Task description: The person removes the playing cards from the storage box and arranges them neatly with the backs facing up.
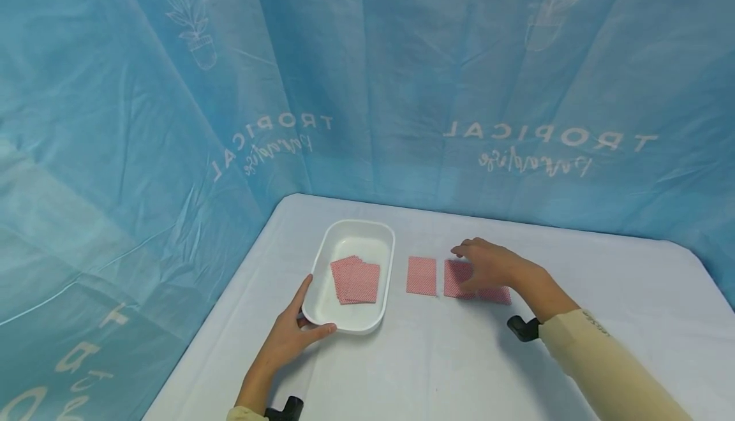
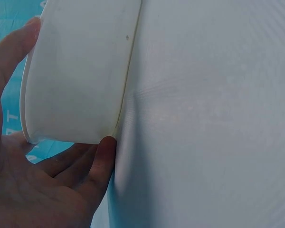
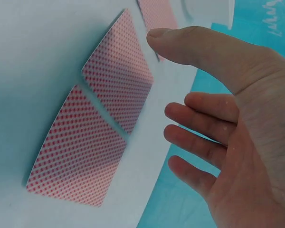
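Note:
My left hand (image 1: 284, 339) holds a white plastic tray (image 1: 343, 319) by its near left corner, thumb along the near side and fingers on the left side. Close up in the left wrist view, the fingers (image 2: 104, 154) touch the tray wall. Overlapping playing cards (image 1: 363, 282) with red-patterned backs lie in the tray. To its right, three more lie face down in a row: a left card (image 1: 422, 275), a middle card (image 1: 455, 271) and a right card (image 1: 496, 295). Over the middle and right ones hovers my right hand (image 1: 492, 266), fingers apart and holding nothing.
A white cloth covers the table (image 1: 436, 370). Blue printed curtains (image 1: 459, 89) hang behind it and along the left side. Each wrist carries a black camera mount, such as the right one (image 1: 522, 328).

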Tool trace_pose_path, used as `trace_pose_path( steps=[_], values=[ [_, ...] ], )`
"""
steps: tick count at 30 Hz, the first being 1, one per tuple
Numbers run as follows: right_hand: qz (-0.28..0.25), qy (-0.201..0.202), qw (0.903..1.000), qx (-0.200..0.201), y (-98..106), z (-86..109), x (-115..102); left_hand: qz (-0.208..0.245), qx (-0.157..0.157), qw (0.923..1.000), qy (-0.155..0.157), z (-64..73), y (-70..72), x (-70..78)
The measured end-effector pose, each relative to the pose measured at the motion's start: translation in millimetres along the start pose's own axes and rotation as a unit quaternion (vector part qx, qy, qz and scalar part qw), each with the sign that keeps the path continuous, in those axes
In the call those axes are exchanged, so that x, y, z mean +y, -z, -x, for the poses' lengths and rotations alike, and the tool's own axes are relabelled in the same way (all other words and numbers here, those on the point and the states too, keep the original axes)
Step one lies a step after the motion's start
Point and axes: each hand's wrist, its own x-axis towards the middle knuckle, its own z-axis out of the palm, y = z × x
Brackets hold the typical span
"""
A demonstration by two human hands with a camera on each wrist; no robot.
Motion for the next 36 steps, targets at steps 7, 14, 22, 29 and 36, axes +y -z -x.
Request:
trace_pose_path(
  steps=[7,14,22,29,36],
  values=[
    [0.001,0.008,0.9999,0.010,2.3,-6.7,-11.0,-0.007,0.002,1.0000,0.001,1.1,0.1,2.8],
    [0.000,0.028,0.9994,0.020,3.4,-21.9,-31.0,-0.005,0.008,1.0000,0.004,1.0,0.9,4.0],
    [-0.002,0.038,0.9991,0.018,3.2,-33.0,-51.6,0.009,0.003,0.9999,0.004,5.4,-1.3,15.7],
    [0.005,0.044,0.9988,0.022,4.0,-40.4,-69.5,0.011,-0.002,0.9999,0.007,14.0,1.5,41.0],
    [0.012,0.057,0.9981,0.020,3.2,-49.4,-83.5,0.013,0.009,0.9999,0.000,6.1,-1.1,14.5]
  ],
)
